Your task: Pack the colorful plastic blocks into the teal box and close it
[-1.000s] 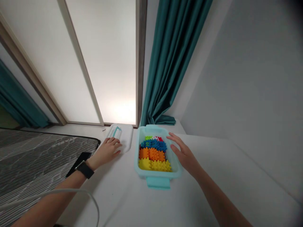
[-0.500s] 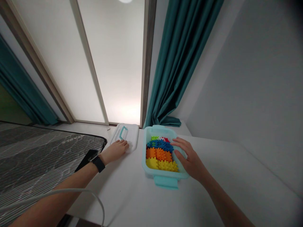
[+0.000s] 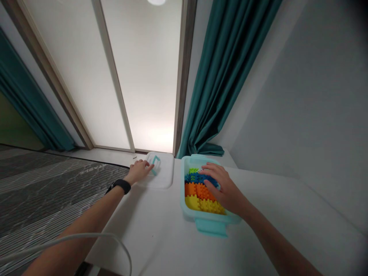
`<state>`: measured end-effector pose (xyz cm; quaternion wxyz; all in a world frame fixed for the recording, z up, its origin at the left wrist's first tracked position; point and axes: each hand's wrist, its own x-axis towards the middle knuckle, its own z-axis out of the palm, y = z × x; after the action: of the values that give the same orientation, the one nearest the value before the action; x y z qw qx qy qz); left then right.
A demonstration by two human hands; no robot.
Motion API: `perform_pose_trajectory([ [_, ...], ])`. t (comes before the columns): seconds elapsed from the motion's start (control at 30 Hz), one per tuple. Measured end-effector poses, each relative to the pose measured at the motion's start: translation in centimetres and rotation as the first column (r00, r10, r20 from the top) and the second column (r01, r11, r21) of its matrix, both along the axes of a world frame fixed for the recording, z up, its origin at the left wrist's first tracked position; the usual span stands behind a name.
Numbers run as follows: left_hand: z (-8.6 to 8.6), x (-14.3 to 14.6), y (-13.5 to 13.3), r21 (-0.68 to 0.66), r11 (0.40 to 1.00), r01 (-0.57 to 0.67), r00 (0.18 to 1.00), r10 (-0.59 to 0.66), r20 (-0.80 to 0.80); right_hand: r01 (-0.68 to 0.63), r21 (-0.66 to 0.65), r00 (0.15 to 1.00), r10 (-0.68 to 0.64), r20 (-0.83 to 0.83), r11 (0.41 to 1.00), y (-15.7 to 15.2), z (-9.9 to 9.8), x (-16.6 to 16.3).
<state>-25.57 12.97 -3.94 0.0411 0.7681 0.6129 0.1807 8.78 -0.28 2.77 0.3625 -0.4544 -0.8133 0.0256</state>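
Observation:
A light-teal plastic box [image 3: 188, 213] stands uncovered on the white table. Inside lie rows of interlocking toy blocks: yellow [image 3: 211, 206], orange [image 3: 190, 188], blue [image 3: 195, 178] and light green [image 3: 193, 170]. Above the blue and orange rows hovers my right hand [image 3: 224, 187], fingers spread and holding nothing; it covers part of the box's right side. My left hand [image 3: 139, 171], wearing a dark watch [image 3: 123, 185], reaches to the left side of the clear lid [image 3: 165, 177]. Its fingers are apart, close to the lid's teal handle [image 3: 154, 168]; whether they touch it I cannot tell.
A white cable [image 3: 94, 234] loops across the lower left, over my left forearm. Left of the white table [image 3: 161, 245] lies a dark striped mat [image 3: 51, 184]. Teal curtain [image 3: 212, 99] and frosted sliding doors [image 3: 143, 84] rise behind; a wall is on the right.
My left hand has moved from the lid's near edge to its left side beside the handle. The right hand has shifted further over the blocks. The view has moved slightly.

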Motion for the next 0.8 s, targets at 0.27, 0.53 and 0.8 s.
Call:
perform_pose_trajectory([
  [0.27, -1.5, 2.4, 0.1, 0.062, 0.997, -0.041, 0.999, 0.039, 0.034, -0.006, -0.033, 1.0, 0.006, -0.005, 0.999, -0.1, -0.5, 0.3],
  [0.53, 5.7, 2.1, -0.5, 0.245, 0.969, -0.027, 0.992, -0.004, 0.124, 0.001, -0.029, 0.999, -0.002, -0.042, 1.0, -0.5, 0.2, 0.0],
  [0.8, 9.8, 9.2, -5.0, 0.37, 0.891, 0.262, 0.945, -0.315, 0.089, 0.021, -0.066, 0.986, -0.032, -0.161, 0.998, -2.5, 1.7, -0.4],
])
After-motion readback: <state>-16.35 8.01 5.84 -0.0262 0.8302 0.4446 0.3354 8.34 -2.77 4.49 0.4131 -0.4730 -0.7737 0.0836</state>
